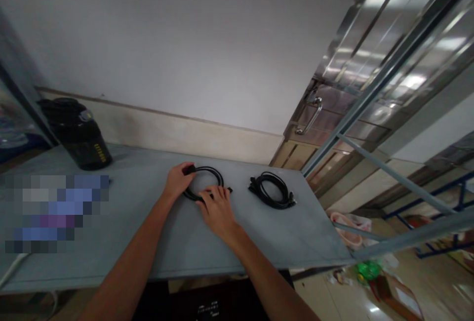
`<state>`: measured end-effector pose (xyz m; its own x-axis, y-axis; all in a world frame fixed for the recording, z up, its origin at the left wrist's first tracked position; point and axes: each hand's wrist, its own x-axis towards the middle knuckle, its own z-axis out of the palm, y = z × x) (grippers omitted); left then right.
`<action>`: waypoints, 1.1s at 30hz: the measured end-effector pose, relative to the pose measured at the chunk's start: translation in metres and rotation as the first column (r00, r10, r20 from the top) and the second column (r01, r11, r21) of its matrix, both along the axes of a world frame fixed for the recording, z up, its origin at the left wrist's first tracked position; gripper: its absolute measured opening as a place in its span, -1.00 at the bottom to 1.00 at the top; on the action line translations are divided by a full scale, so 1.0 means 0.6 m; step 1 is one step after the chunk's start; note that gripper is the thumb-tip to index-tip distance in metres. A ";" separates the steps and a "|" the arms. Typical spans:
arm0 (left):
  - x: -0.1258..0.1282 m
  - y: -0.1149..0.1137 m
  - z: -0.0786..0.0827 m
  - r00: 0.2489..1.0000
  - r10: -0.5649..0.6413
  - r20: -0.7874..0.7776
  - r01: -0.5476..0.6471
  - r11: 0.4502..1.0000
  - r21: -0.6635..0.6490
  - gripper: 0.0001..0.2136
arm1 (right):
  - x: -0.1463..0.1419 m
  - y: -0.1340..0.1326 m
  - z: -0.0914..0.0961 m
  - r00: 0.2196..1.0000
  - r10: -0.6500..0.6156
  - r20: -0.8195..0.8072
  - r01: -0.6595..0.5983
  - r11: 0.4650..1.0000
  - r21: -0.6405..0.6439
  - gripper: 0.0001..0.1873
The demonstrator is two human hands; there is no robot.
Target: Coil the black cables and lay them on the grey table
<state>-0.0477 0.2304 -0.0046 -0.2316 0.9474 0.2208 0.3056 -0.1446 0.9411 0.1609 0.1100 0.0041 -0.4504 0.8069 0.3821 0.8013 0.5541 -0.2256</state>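
A black cable (221, 175) lies in a loose round coil on the grey table, with dark plugs at its ends. My left hand (179, 180) closes on the coil's left side, its fingertips by a black plug (190, 168). Across the lower right of the same coil, my right hand (218, 208) has its fingers curled on the cable, hiding part of it. One plug end (230, 190) sticks out just past the right fingers. A second coiled black cable (276, 204) rests to the right, apart from both hands.
The grey table (192, 252) stands against a pale wall. A black bottle (85, 138) is at its back left, and a blurred-out item (55, 212) lies at the left. A metal frame post (355, 108) rises at the right; a cardboard box (398, 296) sits on the floor.
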 end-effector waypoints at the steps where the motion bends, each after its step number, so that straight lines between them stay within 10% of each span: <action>1: 0.001 -0.001 -0.001 1.000 0.009 -0.015 -0.009 1.000 0.018 -0.71 | 0.018 -0.010 0.001 0.999 -0.004 -0.049 0.005 1.000 0.028 -0.66; 9: 0.011 0.001 -0.013 0.993 0.091 -0.076 -0.080 0.987 0.138 -0.73 | 0.299 -0.028 -0.002 0.930 -0.321 -0.178 0.355 0.911 0.210 -0.48; 13: 0.011 0.000 -0.010 0.986 0.140 -0.094 -0.121 0.976 0.181 -0.75 | 0.392 -0.013 -0.027 0.955 -0.285 -0.083 0.294 0.948 0.123 -0.62; 25: 0.012 -0.003 -0.012 0.979 0.123 -0.162 -0.084 0.970 0.230 -0.80 | 0.412 0.008 -0.020 0.974 -0.217 -0.068 0.218 0.976 -0.001 -0.48; 33: 0.015 -0.006 -0.006 0.976 0.126 -0.177 -0.081 0.966 0.244 -0.81 | 0.431 0.041 0.052 0.769 -0.457 -0.447 0.406 0.889 -0.212 -0.33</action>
